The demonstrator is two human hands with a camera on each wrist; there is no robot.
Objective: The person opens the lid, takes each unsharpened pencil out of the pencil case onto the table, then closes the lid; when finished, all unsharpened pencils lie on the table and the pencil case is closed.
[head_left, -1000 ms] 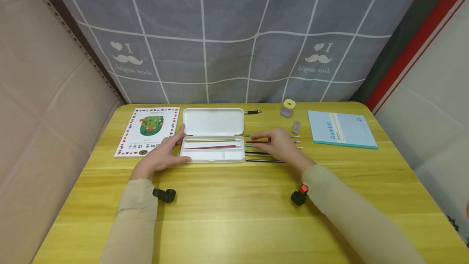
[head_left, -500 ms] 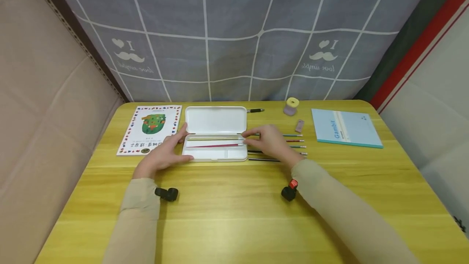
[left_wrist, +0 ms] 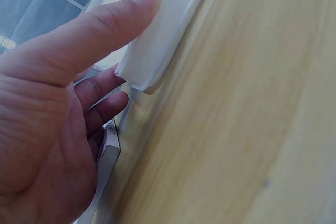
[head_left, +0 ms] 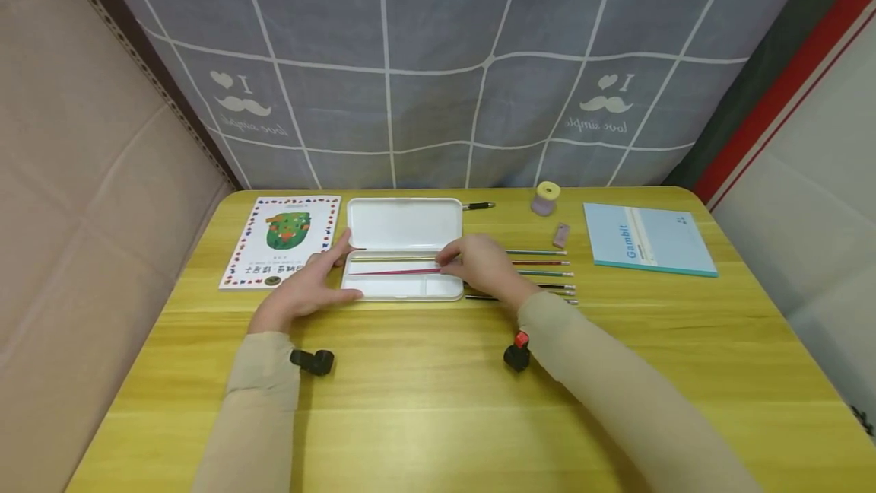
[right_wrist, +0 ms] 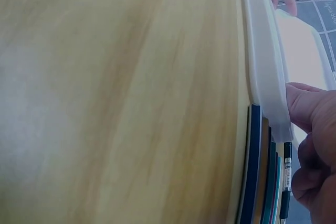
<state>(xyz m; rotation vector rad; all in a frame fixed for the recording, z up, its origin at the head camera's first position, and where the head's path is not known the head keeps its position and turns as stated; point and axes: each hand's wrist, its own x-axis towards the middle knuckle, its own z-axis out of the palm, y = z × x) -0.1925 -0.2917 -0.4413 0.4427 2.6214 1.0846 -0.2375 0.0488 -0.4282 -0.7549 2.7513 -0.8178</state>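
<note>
A white pencil case (head_left: 379, 289) lies open, its lid folded back. Inside are a pink pencil (head_left: 393, 272) and a yellowish pencil (head_left: 390, 259) behind it. My left hand (head_left: 297, 287) holds the case's left end, thumb at the front edge (left_wrist: 142, 61) and fingers at the far corner. My right hand (head_left: 482, 268) reaches over the case's right end and pinches the pink pencil's end; the fingertips cover the exact contact. In the right wrist view, the thumb (right_wrist: 302, 103) dips into the case. Several pencils (head_left: 544, 274) lie side by side under and beyond my right hand.
A picture booklet (head_left: 280, 238) lies left of the case. A black pen (head_left: 479, 205) pokes out by the lid. A yellow-topped small container (head_left: 545, 200), an eraser (head_left: 561, 235) and a blue notebook (head_left: 650, 238) stand or lie at the right. A curtain hangs behind the table.
My right hand has moved left, from above the loose pencils to the right end inside the case. My left hand stays at the case. The view has shifted slightly.
</note>
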